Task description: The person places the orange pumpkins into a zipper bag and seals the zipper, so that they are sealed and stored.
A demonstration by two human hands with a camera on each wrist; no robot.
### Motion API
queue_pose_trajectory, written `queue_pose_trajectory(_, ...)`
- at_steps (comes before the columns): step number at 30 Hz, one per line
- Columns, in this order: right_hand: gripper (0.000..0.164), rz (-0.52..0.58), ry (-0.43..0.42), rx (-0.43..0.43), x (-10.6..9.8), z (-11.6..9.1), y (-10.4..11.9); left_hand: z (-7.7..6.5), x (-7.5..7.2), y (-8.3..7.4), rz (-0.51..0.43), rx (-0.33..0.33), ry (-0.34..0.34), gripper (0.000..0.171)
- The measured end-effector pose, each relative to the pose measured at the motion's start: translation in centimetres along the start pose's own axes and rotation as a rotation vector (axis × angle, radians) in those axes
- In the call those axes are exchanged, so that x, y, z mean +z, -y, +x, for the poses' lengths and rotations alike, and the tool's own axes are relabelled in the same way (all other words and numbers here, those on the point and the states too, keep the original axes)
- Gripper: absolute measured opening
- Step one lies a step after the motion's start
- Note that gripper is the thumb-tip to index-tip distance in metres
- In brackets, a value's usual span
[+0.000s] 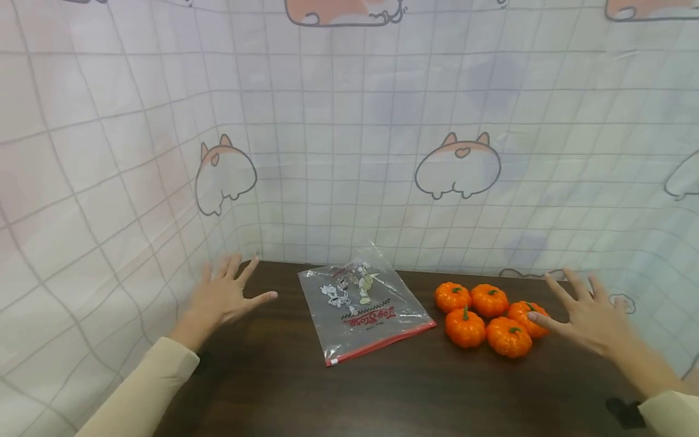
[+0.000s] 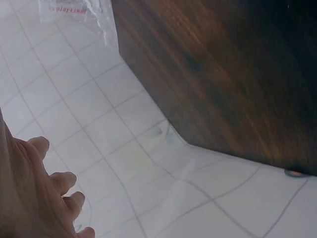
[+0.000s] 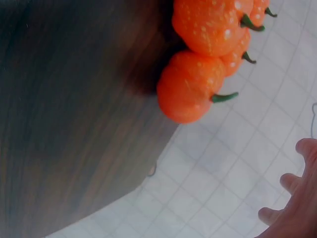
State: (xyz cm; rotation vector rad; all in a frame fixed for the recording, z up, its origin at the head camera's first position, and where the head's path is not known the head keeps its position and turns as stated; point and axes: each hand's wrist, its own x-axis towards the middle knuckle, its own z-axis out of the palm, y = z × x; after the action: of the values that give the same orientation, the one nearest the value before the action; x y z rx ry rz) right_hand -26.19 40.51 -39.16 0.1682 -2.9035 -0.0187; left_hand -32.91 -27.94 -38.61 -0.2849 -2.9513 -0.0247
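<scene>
My left hand [image 1: 222, 296] hovers over the table's left end with fingers spread, holding nothing. To its right lies a clear plastic zip bag [image 1: 357, 325], flat, with a red slider strip along its near edge and cartoon print with red lettering. Several small orange pumpkins [image 1: 465, 328] with green stems sit clustered right of the bag. Beside the rightmost pumpkin [image 1: 526, 317], my right hand [image 1: 592, 315] is raised with fingers apart and nothing in it; its thumb overlaps that pumpkin in the head view. The right wrist view shows pumpkins [image 3: 188, 87] close by, apart from the fingers [image 3: 291, 182].
The dark wooden table [image 1: 273, 388] meets a pale grid-patterned curtain [image 1: 349, 152] with corgi drawings at the back and on both sides. A small dark object [image 1: 625, 413] lies by the right sleeve.
</scene>
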Motion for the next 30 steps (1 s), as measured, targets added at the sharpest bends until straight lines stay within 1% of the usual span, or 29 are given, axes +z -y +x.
queue_pose_trajectory(4, 0.097, 0.048, -0.004, 0.006, 0.8, -0.7, 0.5, -0.4, 0.5, -0.7, 0.007, 0.017, -0.012, 0.103)
queue_pose_trajectory(7, 0.096, 0.090, -0.013, 0.012, 1.5, -1.1, 1.1, -0.9, 1.1, -1.1, -0.001, 0.026, -0.034, 0.103)
queue_pose_trajectory(9, 0.096, 0.100, -0.023, 0.012, 2.0, -1.4, 1.6, -1.4, 1.5, -1.4, -0.010, 0.025, -0.042, 0.102)
queue_pose_trajectory(13, 0.094, 0.132, -0.030, 0.014, 2.8, -1.8, 2.6, -2.0, 2.2, -2.0, -0.052, 0.023, -0.035, 0.102)
queue_pose_trajectory(20, 0.091, 0.183, -0.044, -0.004, 3.5, -2.1, 4.3, -2.5, 3.7, -2.9, -0.086, 0.037, -0.052, 0.100)
queue_pose_trajectory(25, 0.090, 0.184, -0.096, -0.015, 4.0, -2.1, 5.5, -2.9, 4.3, -4.1, -0.110, 0.051, -0.051, 0.098)
queue_pose_trajectory(30, 0.088, 0.223, -0.158, -0.026, 4.5, -2.0, 6.5, -2.8, 4.8, -5.6, -0.179, 0.059, -0.054, 0.096)
